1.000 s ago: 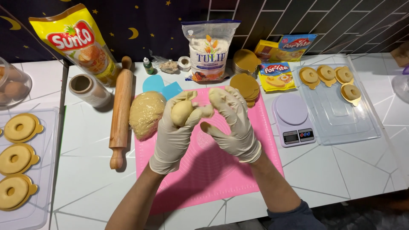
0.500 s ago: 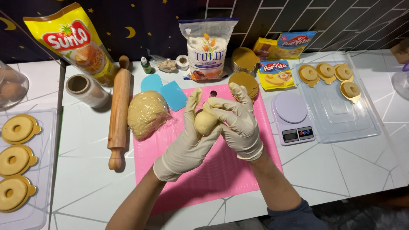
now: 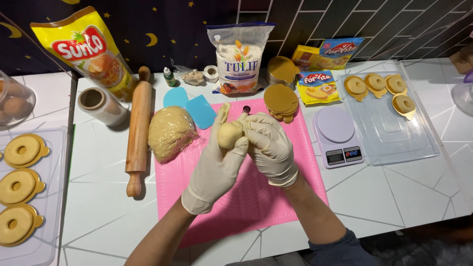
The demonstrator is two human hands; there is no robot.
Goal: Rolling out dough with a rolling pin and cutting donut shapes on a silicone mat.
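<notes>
Pale dough ball (image 3: 229, 134) sits cupped between your two gloved hands, held above the pink silicone mat (image 3: 236, 207): your left hand (image 3: 217, 165) curls under and around it with the fingers partly closed, and your right hand (image 3: 270, 148) presses against its side, fingers wrapped close. Nothing else is in either grip. The bigger dough lump (image 3: 170, 132) rests on the mat's left edge, just beside the wooden rolling pin (image 3: 137, 129), while the digital scale (image 3: 337, 135) stands off the mat to your right. Squeeze too hard, I judge, and the ball may flatten or crack instead of rounding; soft dough can also stick to the gloves and tear. Should your palms slip apart, the piece could drop onto the mat and dent.
</notes>
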